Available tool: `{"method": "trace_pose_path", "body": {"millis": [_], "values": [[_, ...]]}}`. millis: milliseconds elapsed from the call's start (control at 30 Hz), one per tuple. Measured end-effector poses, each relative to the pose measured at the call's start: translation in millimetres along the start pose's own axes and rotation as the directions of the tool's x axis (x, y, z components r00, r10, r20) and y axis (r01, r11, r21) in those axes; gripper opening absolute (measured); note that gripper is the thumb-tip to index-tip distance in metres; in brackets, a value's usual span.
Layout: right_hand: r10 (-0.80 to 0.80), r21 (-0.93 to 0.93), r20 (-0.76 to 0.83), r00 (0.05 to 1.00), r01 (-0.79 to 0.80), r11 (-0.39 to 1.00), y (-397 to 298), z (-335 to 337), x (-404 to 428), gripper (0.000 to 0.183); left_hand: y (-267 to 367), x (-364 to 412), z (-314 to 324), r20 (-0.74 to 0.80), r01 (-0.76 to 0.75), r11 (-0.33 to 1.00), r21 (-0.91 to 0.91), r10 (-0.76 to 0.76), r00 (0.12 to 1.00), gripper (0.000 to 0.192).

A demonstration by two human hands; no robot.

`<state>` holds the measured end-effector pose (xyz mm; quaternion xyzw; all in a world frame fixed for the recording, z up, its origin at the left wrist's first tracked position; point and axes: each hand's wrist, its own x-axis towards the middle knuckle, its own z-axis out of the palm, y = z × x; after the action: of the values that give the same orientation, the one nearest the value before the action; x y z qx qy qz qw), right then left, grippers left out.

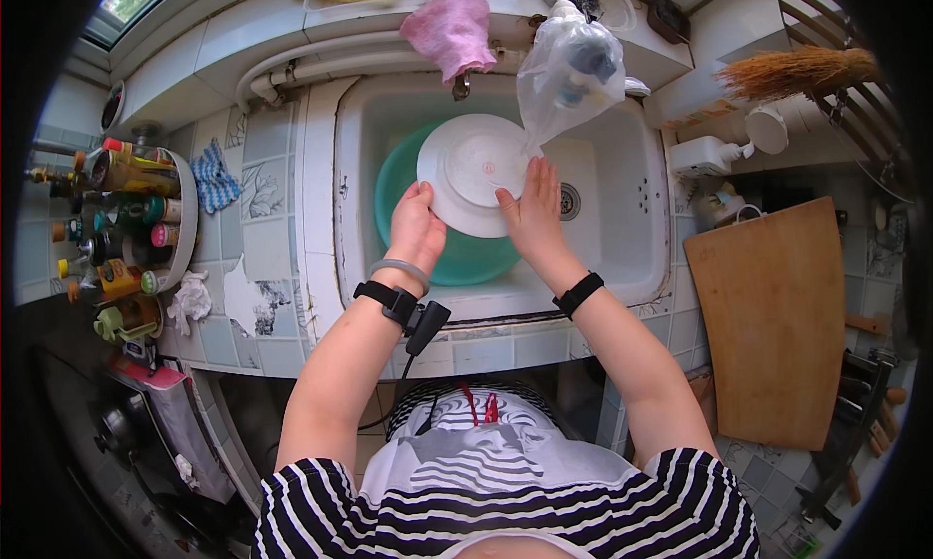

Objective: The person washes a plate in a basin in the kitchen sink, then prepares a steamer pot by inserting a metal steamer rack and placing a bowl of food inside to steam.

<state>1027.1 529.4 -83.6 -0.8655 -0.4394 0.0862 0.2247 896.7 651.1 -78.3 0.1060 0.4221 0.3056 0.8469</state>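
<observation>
A white plate (474, 151) is held over a green plastic basin (474, 264) in the white sink (619, 245). Its underside, with a foot ring and a small reddish mark, faces up. My left hand (419, 223) grips the plate's near-left rim. On the right side, my right hand (533, 213) holds the plate, its thumb on the underside and its fingers stretched along the rim. Beyond the plate is a tap (461, 89) with a pink cloth (455, 30) draped over it. The plate hides part of the basin.
A clear plastic bag (568, 78) hangs close above my right hand. The sink drain (569, 202) shows to the right. Several bottles and jars stand in a rack (186, 223) at left. At right are a soap dispenser (703, 156), a wooden cutting board (773, 326) and a straw brush (798, 70).
</observation>
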Motion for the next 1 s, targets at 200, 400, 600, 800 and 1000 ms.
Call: {"method": "trace_pose_path", "body": {"millis": [200,400,600,800,1000], "values": [[-0.019,-0.024,0.039,0.999,0.02,1.0,-46.8,11.0,-29.3,0.083,-8.7,4.7,5.6,-0.019,-0.02,0.997,-0.07,0.019,1.0,0.026],[-0.125,0.033,0.07,0.99,0.123,0.992,-46.9,14.9,-35.5,0.081,2.6,7.1,-3.0,-0.03,-0.053,0.989,-0.135,0.05,0.998,0.026],[-0.062,0.113,0.07,0.996,0.053,0.992,-4.5,-2.1,8.9,0.065,14.8,-6.7,-20.5,0.002,-0.063,0.997,-0.038,0.063,0.998,0.025],[-0.046,0.255,0.205,0.978,-0.008,0.967,10.7,-21.9,56.2,0.058,6.8,-15.9,-13.1,0.091,-0.063,0.981,0.186,0.047,0.995,0.023],[-0.368,-0.08,-0.088,0.926,0.361,0.929,-14.2,-15.6,48.7,0.046,-6.6,-14.2,16.5,0.217,-0.123,0.87,0.477,0.019,0.976,0.027]]}}
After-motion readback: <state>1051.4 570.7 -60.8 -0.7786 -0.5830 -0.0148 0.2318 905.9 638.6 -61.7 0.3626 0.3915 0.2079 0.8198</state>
